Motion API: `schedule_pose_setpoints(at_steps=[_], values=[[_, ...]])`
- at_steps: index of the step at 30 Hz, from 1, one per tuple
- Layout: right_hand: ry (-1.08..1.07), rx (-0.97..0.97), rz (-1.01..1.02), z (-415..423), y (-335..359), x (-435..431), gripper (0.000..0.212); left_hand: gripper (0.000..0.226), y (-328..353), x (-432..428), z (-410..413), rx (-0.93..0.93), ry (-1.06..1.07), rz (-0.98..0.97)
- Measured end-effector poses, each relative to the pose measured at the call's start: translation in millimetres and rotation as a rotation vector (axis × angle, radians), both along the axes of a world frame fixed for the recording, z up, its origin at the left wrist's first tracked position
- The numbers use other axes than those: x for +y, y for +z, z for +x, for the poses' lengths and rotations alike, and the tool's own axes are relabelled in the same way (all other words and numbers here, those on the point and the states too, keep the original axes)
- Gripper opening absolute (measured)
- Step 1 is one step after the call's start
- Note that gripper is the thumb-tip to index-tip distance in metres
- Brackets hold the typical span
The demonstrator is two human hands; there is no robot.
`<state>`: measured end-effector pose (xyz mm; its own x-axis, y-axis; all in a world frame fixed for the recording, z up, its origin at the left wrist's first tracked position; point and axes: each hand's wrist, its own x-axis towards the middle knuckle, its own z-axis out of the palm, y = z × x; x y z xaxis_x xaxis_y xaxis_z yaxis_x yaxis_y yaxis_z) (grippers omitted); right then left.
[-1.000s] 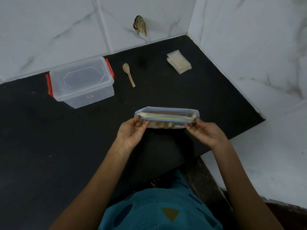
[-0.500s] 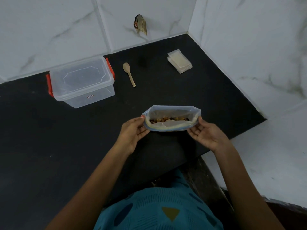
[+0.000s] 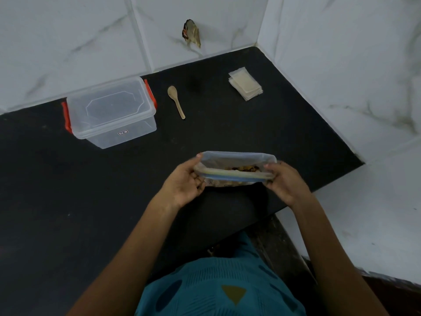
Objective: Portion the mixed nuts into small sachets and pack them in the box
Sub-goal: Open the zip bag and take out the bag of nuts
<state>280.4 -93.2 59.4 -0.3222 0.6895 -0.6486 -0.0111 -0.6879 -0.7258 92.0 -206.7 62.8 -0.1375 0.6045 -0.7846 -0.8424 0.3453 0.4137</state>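
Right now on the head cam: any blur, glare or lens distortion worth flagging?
Head view: wide-angle warp, tile joints and counter edges splay outward; light soft and even, no hard glare, faint sheen on the clear box; zip bag, left hand and right hand gripping it look slightly smeared, nuts inside barely resolve; spoon and sachet stack read clearly.

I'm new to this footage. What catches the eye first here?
The zip bag of mixed nuts, held open by the left hand and right hand near the front of the black counter. Farther back are a clear lidded box with red clips, a wooden spoon and a stack of empty sachets.
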Motion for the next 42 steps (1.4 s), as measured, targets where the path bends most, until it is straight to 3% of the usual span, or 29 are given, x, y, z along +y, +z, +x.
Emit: schedule_pose_setpoints(at_steps=[2, 5, 8, 11, 14, 18, 22, 27, 34, 39, 42], values=[[0.067, -0.280, 0.211, 2.4, 1.0, -1.8, 0.011, 0.011, -4.4, 0.9, 1.3, 0.229, -0.057, -0.066], [0.165, -0.550, 0.494, 3.5, 2.5, -6.2, 0.007, 0.007, -8.4, 0.1, -2.1, 0.484, -0.176, -0.106], [0.283, -0.885, 0.722, 2.2, 1.7, -5.1, 0.027, 0.013, -6.8, -5.8, -5.1, 0.777, -0.335, -0.122], [0.240, -0.802, 0.817, 0.0, 3.3, -4.7, 0.037, 0.039, -3.7, -6.8, -1.8, 1.342, -0.578, -0.231], [0.254, -0.785, 0.938, -3.7, 4.0, -7.2, 0.024, 0.040, 2.7, 1.9, 5.9, 1.542, -0.545, -0.237], [0.293, -0.792, 1.131, 0.8, 4.8, -3.4, 0.016, 0.016, 4.4, 4.9, 2.1, 1.576, -0.498, -0.147], [0.385, -0.793, 1.252, 5.1, 4.6, 0.3, 0.012, 0.011, 15.3, 7.9, -9.1, 1.640, -0.478, -0.124], [0.443, -0.844, 1.219, -3.0, 4.9, 2.1, 0.020, 0.007, 19.2, 11.8, -10.5, 1.829, -0.742, -0.191], [0.472, -0.951, 1.034, -8.8, 3.6, -4.2, 0.039, 0.050, 12.5, 3.1, -13.7, 2.058, -1.243, 0.171], [0.524, -0.850, 1.002, -6.6, 12.8, -0.5, 0.036, 0.051, 13.1, 10.4, -18.7, 1.806, -0.978, 0.076], [0.554, -0.853, 1.024, -5.2, 13.2, 0.7, 0.035, 0.055, 17.5, 19.3, -18.3, 1.583, -0.968, 0.015]])
